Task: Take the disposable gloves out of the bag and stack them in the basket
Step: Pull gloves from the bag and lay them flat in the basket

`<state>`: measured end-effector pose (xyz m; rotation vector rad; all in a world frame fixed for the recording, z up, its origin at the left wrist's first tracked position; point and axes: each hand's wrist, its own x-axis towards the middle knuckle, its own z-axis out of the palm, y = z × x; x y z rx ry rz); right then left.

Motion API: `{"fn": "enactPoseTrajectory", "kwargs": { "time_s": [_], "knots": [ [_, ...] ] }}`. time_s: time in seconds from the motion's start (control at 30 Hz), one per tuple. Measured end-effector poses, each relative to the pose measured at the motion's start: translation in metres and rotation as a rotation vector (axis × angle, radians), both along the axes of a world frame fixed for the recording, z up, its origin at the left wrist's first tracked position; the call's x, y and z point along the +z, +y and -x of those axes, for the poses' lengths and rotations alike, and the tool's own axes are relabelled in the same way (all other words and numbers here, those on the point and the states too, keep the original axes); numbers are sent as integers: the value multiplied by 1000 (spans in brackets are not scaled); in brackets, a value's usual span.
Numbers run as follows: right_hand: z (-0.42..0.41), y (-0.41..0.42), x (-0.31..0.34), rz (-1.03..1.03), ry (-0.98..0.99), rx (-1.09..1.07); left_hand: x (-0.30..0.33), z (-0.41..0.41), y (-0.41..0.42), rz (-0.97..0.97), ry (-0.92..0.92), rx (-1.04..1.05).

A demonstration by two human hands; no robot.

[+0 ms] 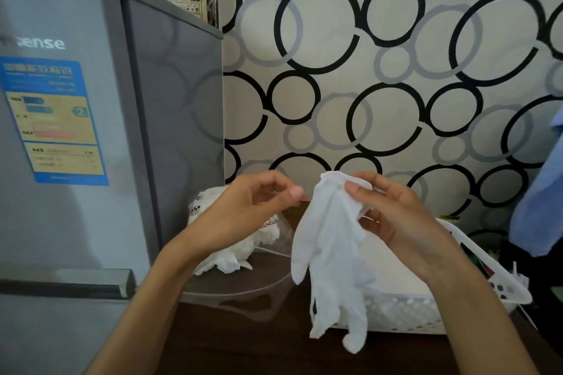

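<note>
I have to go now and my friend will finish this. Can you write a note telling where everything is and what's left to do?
Right hand: pinches one white glove at its cuff; it hangs over the near edge of the basket.
Left hand: fingers curled; can't tell if the grip holds anything.
Bag: lies left of the basket, more gloves bunched inside.
Done: one glove out.
Left: lay it flat in the basket, then stack the others.

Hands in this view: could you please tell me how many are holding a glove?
1. The right hand pinches the hanging white glove above the basket. The left hand, in front of the bag, shows no glove in its fingers.
</note>
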<state>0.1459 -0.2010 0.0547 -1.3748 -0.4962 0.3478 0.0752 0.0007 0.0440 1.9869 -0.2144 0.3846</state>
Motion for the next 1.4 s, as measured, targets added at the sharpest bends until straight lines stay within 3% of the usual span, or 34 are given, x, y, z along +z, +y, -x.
{"fn": "enactPoseTrajectory", "kwargs": {
  "time_s": [0.1, 0.23, 0.43, 0.53, 0.63, 0.77, 0.97, 1.07, 1.27, 1.4],
  "knots": [
    [-2, -4, 1, -16, -4, 16, -4, -2, -11, -7, 52, -62],
    [-5, -12, 4, -42, 31, 74, -13, -9, -18, -66, -16, 41],
    [-8, -30, 3, 427, -201, 248, -8, -6, -19, 5, -61, 23],
    [-1, -15, -1, 523, -384, 164, -10, -7, -22, -19, -37, -12],
    [0, -5, -2, 453, -477, 14, -9, -6, -21, -57, -44, -26],
    [-7, -25, 4, 360, -299, -13, -7, -2, -12, -85, 5, -45],
    [-9, -54, 14, 316, -213, -7, -11, -5, -9, -200, 56, -87],
    [-11, -64, 17, 334, -183, -67, -11, -9, -17, -124, -13, -9],
    [-20, -67, 31, 81, -98, -124, -4, -30, -54, 102, -102, 177],
    [-21, -60, 37, 14, -246, -413, 1, -48, -84, 345, -154, 221]
  ]
}}
